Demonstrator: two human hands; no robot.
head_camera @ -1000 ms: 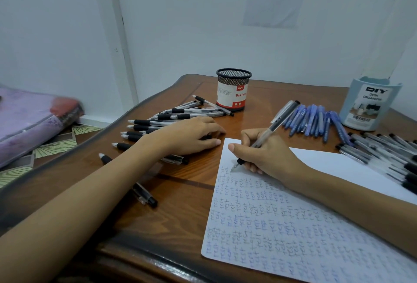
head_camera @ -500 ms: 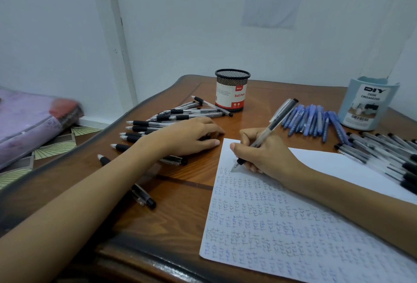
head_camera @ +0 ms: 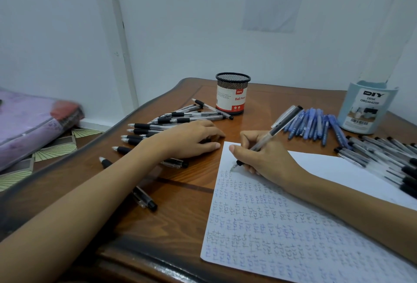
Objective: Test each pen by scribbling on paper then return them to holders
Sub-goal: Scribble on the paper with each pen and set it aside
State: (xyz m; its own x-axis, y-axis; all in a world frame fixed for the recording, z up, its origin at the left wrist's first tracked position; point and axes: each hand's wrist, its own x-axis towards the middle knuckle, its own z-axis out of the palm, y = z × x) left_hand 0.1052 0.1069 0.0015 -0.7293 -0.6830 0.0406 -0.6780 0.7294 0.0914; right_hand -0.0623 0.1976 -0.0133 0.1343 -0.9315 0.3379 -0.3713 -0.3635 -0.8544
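1 pen, tip lower-left on paper

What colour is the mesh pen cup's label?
Black mesh pen cup's label: white above, red below; head view.

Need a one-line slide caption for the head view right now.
Right hand scribbles with a pen on the paper; left hand rests over loose black pens.

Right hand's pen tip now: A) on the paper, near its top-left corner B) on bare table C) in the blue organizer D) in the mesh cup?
A: the right hand grips the pen with its tip down on the paper, by the upper left corner.
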